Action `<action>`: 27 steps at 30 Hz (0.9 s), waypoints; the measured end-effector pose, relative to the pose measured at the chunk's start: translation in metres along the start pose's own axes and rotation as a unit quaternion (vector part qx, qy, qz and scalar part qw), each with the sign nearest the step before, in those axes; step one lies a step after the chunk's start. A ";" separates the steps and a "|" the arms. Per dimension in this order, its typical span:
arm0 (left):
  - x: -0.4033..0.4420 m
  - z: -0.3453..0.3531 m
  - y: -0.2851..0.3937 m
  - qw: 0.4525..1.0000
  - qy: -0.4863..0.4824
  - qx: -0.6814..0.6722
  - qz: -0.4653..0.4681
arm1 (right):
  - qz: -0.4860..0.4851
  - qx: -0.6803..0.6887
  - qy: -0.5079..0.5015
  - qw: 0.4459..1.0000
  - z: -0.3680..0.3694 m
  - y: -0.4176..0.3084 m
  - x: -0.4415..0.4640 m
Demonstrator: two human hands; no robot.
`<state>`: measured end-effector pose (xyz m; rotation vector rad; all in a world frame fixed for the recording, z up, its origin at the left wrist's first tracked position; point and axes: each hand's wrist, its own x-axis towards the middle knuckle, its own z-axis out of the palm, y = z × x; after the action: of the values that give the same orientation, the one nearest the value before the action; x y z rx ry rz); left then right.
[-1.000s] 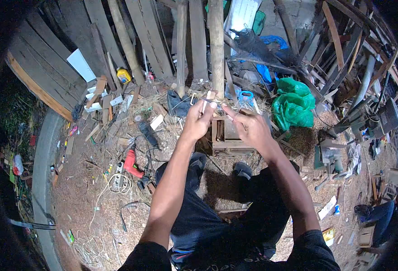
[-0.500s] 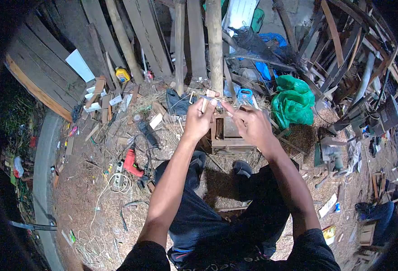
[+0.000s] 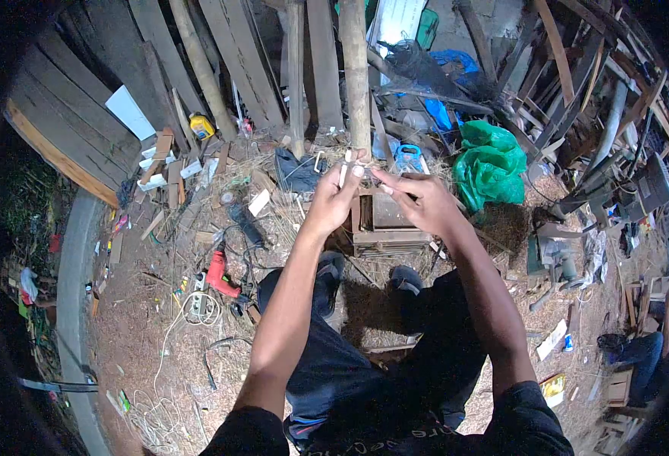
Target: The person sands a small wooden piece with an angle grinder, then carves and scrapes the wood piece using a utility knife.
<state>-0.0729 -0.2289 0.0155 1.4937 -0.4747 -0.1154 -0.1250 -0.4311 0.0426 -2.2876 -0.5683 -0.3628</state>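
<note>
Above a wooden block stand (image 3: 391,239), my two hands meet in front of a pale post. My left hand (image 3: 337,191) is closed around a small light wooden piece (image 3: 349,161), its thumb pressed along it and the piece's end sticking up past the fingers. My right hand (image 3: 425,201) is closed in a pinch just to the right, fingertips close to the wooden piece. Something thin and dark shows at those fingertips, too small to name. Below the hands, the stand has a boxy top with an opening on its left side.
A red power drill (image 3: 220,275) and a dark corded tool (image 3: 245,226) lie at left by a power strip (image 3: 197,305). A green plastic bag (image 3: 490,163) sits at right. A yellow bottle (image 3: 201,126) stands near the planks. A seated person's leg (image 3: 642,365) shows far right.
My right hand has shifted slightly, its fingers curling in more. The thin bluish strip seen between the hands before now shows less. The view has moved a little.
</note>
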 end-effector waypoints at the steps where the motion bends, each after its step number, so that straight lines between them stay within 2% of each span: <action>1: 0.001 -0.001 -0.001 1.000 -0.009 0.003 0.003 | 0.004 0.003 0.000 1.000 0.001 0.003 0.000; 3: 0.003 -0.002 -0.001 1.000 -0.026 0.011 0.008 | 0.018 0.010 -0.006 1.000 0.001 -0.002 0.000; 6: -0.004 0.001 0.022 0.995 -0.039 0.001 -0.089 | 0.022 -0.001 -0.018 1.000 -0.002 -0.006 0.000; 8: -0.004 0.001 0.027 0.996 -0.042 0.028 -0.079 | 0.013 -0.011 -0.028 0.999 -0.003 -0.004 0.000; 9: -0.002 0.001 0.021 0.997 -0.044 0.064 -0.019 | 0.006 -0.013 -0.034 0.999 -0.004 -0.002 0.000; 11: -0.001 -0.002 0.012 0.992 -0.041 0.111 0.038 | -0.004 -0.033 -0.034 0.999 -0.004 -0.002 0.000; 19: -0.005 0.000 0.018 0.985 0.028 0.148 0.084 | -0.034 -0.124 0.031 0.991 0.000 -0.011 -0.001; 24: -0.008 0.006 0.029 0.984 0.047 0.164 -0.046 | -0.020 -0.101 0.032 0.994 -0.001 -0.012 0.001; 27: -0.004 0.004 0.019 0.975 0.033 0.209 -0.064 | 0.016 -0.081 0.004 0.997 -0.002 -0.009 0.001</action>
<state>-0.0823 -0.2297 0.0331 1.9362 -0.3618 -0.0697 -0.1288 -0.4261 0.0499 -2.4462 -0.5144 -0.4146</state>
